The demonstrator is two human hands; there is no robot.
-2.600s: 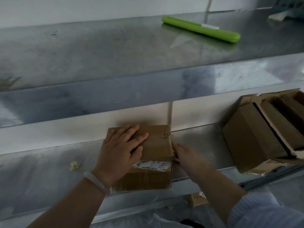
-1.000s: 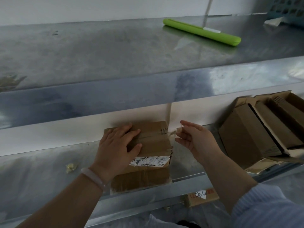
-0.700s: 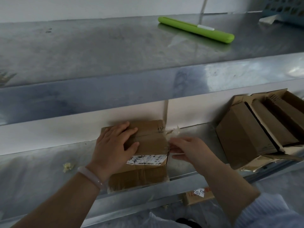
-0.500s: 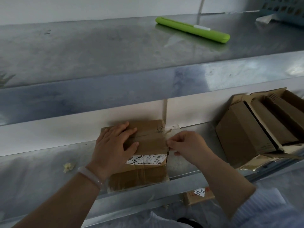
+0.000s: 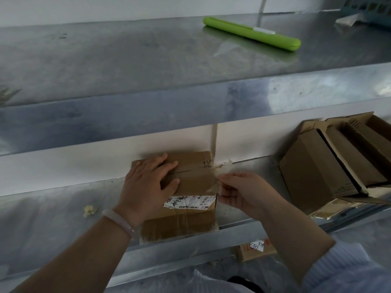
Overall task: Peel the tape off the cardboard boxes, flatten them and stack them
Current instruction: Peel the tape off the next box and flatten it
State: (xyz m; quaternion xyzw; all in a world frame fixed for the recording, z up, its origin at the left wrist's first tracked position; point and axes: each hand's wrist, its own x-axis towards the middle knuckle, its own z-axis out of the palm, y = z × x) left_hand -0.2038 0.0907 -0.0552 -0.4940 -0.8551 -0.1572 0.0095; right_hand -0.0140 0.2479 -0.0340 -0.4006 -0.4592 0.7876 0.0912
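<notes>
1. Cardboard box (image 5: 190, 182): on the lower steel shelf (image 5: 42, 218), mid-frame, back edge at the white wall, top flaps closed, white shipping label (image 5: 191, 202) at its near right corner
2. Far left of the shelf: small crumpled pale scrap (image 5: 90, 210), well apart from the box
3. Left hand (image 5: 146, 187): palm down on the box top, fingers spread over the centre seam, pressing; pale bracelet (image 5: 119, 222) on the wrist
4. Tape (image 5: 223, 167): crumpled translucent strip, lifted at the right end of the seam, one end attached at the box edge
5. Right hand (image 5: 243, 193): just right of the box, thumb and forefinger pinching the tape, other fingers curled
6. Green bar-shaped tool (image 5: 251, 35): lying diagonally on the counter (image 5: 127, 60) above
7. Small carton (image 5: 256, 249) with a handwritten label: below the shelf edge, partly hidden
8. Open cardboard boxes (image 5: 317, 170): grouped at the right end of the shelf, tilted, well apart from the hands
9. Blue basket (image 5: 370, 9): top right corner, cut off by the frame
</notes>
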